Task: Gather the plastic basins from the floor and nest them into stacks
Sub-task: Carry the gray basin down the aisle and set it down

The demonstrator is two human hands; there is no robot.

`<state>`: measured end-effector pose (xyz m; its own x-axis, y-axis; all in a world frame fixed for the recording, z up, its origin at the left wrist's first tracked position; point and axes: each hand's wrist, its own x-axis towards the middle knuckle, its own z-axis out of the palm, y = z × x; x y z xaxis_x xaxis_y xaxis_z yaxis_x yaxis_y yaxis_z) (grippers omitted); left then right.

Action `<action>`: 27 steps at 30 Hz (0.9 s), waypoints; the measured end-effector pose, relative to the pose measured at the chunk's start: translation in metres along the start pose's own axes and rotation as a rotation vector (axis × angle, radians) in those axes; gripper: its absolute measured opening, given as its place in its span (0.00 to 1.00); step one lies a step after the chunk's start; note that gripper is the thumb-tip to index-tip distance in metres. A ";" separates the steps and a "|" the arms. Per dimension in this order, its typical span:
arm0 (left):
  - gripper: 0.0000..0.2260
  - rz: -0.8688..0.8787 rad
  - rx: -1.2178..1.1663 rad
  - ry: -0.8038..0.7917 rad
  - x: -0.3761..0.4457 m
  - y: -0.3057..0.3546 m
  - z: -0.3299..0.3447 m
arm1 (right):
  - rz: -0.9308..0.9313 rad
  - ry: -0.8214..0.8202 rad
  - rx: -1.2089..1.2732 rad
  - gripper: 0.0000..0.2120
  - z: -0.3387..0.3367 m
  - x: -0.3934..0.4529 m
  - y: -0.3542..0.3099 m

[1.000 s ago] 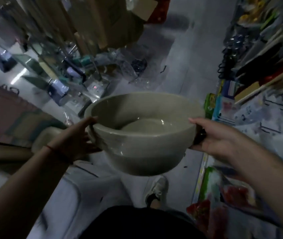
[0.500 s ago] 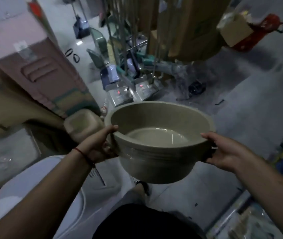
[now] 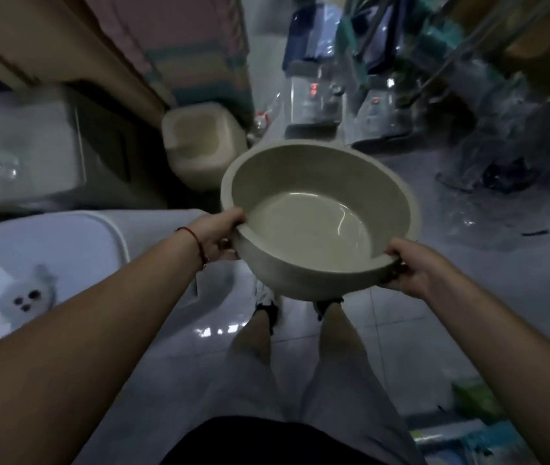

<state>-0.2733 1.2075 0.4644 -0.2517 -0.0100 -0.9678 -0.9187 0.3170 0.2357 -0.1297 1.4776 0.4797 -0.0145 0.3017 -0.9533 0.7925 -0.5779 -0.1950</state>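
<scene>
both arms reach forward and slightly down, elbows a little bent. the left hand (image 3: 215,234) grips the near-left rim of the beige basin (image 3: 320,216), thumb lying on top of the rim and fingers curled underneath; a red string bracelet (image 3: 196,241) circles that wrist. the right hand (image 3: 409,268) clamps the near-right rim in the same way, thumb over the edge. the basin hangs in the air above the person's feet and the tiled floor (image 3: 384,327), tilted, its opening facing the camera. a square beige tub (image 3: 201,146) stands on the floor just beyond its far-left rim.
</scene>
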 end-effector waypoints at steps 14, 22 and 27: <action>0.09 -0.110 -0.206 0.145 0.279 -0.138 0.030 | -0.002 -0.040 -0.404 0.17 0.088 0.310 -0.008; 0.14 -0.081 -0.258 0.150 0.385 -0.196 0.035 | 0.027 -0.032 -0.335 0.12 0.102 0.425 0.053; 0.14 -0.098 -0.212 0.183 0.417 -0.238 0.039 | 0.010 0.070 -0.347 0.20 0.100 0.462 0.107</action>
<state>-0.1475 1.1648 0.0008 -0.1919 -0.2082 -0.9591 -0.9795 0.1014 0.1739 -0.1126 1.4794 -0.0048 0.0268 0.3557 -0.9342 0.9525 -0.2928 -0.0842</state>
